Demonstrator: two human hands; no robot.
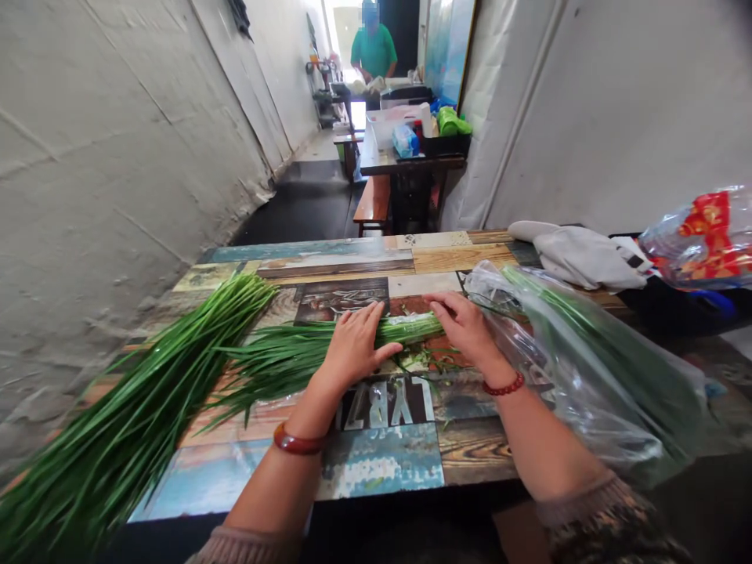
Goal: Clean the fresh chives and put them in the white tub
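A bunch of garlic chives lies across the middle of the table, its leaves to the left and its pale stem ends to the right. My left hand rests flat over the bunch, thumb spread away from the fingers. At the stem ends, my right hand has its fingers bent around the tips; its lower fingers are partly hidden. Loose trimmed bits are scattered under the stems. On the left lies a larger pile of garlic chives. To the right, a clear plastic bag holds more long green stalks.
The patterned wooden table runs between two pale walls. A light grey cloth item and a red-printed plastic package sit at its right side. Beyond are a bench, a second table with boxes, and a person in green.
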